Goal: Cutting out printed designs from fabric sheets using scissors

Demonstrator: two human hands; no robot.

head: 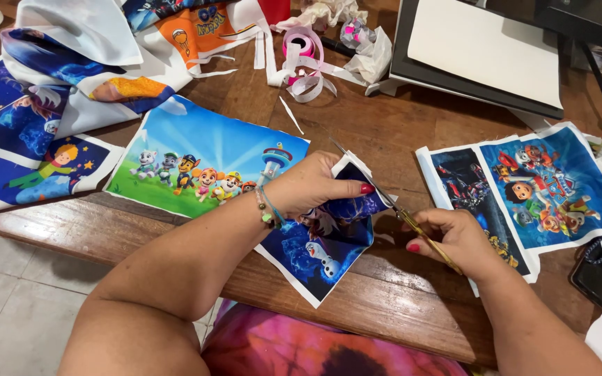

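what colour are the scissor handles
Gold, on the scissors in the right hand; head view.

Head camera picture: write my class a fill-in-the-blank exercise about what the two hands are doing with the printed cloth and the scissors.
1. The right hand holds a pair of ____ with gold handles.
2. The left hand grips a dark blue printed cloth that shows a white ____.
3. The cloth hangs partly over the edge of a ____ table.
4. Near the far edge of the table lies a roll of ____ ribbon.

Missing words: scissors; snowman; wooden; pink
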